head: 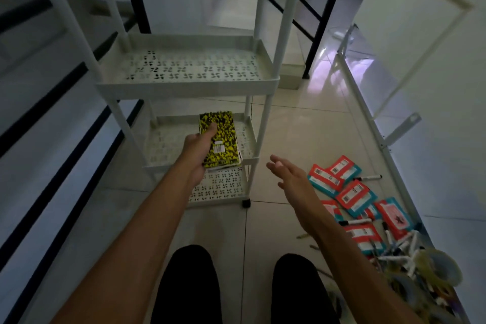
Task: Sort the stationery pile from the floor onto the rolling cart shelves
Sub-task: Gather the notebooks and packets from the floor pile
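Note:
A white rolling cart (184, 81) stands ahead with perforated shelves. My left hand (196, 150) grips a small stack of notebooks, topped by a yellow-and-black spiral notebook (219, 139), over the middle shelf (163, 139). My right hand (289, 173) hovers to the right of the cart with its fingers straight, holding nothing. On the floor at the right lies the stationery pile: red-and-teal packets (355, 194), white markers (402, 247) and tape rolls (434, 268).
The upper shelf (189, 68) and bottom shelf (221, 187) hold nothing. A black stair railing (313, 34) stands behind the cart and a white wall (434, 113) runs along the right. My knees (189, 284) are at the bottom of the view.

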